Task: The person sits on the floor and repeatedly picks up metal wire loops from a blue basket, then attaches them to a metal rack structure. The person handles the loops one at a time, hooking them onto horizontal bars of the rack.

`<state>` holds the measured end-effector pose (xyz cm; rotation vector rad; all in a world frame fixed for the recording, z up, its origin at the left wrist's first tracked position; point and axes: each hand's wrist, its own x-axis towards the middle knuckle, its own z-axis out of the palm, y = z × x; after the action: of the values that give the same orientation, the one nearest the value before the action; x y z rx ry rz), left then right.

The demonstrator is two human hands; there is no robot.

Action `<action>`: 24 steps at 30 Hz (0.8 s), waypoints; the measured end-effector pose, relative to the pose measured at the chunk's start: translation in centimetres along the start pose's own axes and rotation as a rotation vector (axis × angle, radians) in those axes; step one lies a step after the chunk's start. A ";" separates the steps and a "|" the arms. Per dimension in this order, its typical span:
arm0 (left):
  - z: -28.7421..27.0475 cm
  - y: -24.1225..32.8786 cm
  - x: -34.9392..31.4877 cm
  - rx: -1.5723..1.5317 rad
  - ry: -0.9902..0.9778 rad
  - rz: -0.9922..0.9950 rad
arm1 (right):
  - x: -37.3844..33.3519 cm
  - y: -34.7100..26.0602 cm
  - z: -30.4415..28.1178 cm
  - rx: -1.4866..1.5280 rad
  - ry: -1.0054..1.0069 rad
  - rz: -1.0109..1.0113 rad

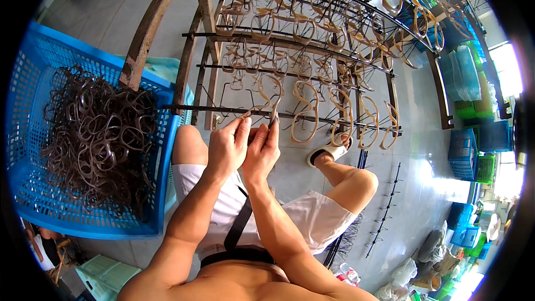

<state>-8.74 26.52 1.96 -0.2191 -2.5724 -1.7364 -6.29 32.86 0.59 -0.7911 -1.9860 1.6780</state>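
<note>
Two hands are meeting at the middle of the frame, and I am reading across from the left edge. Filling the left side, a blue plastic crate (pixel 33 189) is holding a tangled heap of dark brown eyeglass frames (pixel 100 145). Just right of it, a rusty wooden-and-metal drying rack (pixel 195 50) is rising toward the top centre, its thin black rods carrying many tan eyeglass frames.

My left hand (pixel 225 147) is pinching closed, thumb and forefinger pressing together just under the lowest rod (pixel 223 110). My right hand (pixel 263 150) is touching it, fingers curling shut around what looks like a small dark frame piece (pixel 273 122), mostly hidden, so I cannot tell its exact shape. Both forearms are coming up from the lower edge, elbows bending, wrists tilting upward toward the rod.

Further right, hung tan frames (pixel 305 112) are dangling from the same rod, close beside my fingers. I judge that a careless nudge could be knocking those neighbours off their prongs, since they are hanging loosely. The held piece could also be slipping, given how narrow the pinch is. At the far right, blue and green crates (pixel 471 150) are stacking up.
</note>
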 end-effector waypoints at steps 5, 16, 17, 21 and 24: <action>-0.1 -0.3 -0.1 0.008 0.007 -0.021 | 0.3 -0.2 -0.5 -0.089 -0.053 -0.024; -0.7 0.6 0.0 0.028 -0.068 -0.031 | -0.5 0.7 0.4 0.024 0.028 0.010; -0.8 0.6 0.0 0.043 -0.083 -0.044 | -0.5 0.7 0.3 0.021 0.020 0.008; -0.6 0.7 -0.3 0.004 -0.043 -0.015 | -0.3 1.1 0.2 0.001 0.022 -0.059; -0.6 0.5 -0.5 0.022 -0.012 -0.001 | 0.1 1.1 -0.2 -0.047 -0.049 -0.090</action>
<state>-8.23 26.11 2.61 -0.2287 -2.5988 -1.7119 -6.09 33.21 -0.50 -0.6717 -2.0697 1.6194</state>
